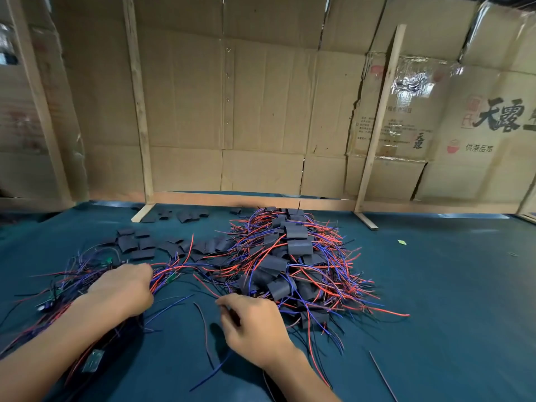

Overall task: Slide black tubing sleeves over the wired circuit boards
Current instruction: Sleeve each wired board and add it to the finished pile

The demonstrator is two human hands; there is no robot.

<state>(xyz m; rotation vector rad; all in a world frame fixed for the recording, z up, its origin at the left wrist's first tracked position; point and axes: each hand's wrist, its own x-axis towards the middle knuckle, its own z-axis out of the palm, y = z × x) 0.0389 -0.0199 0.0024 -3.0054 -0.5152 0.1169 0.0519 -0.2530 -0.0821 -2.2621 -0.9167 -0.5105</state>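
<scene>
Left: bare boards (50, 297) with red/blue wires in loose heap on teal cloth (435, 300). Left hand (121, 288) on heap's right edge, fingers curled into wires. Loose sleeves (136, 245) scattered behind it. Right hand (249, 320) just beside sleeved pile (290, 256), fingers curled; grip on anything unclear. Behind: wood-framed cardboard wall (232, 111). Far right carton print reads "天露", smaller "供港品质"; fine text illegible.

Sleeved boards (295, 256) right of loose sleeves (136, 245)
</scene>
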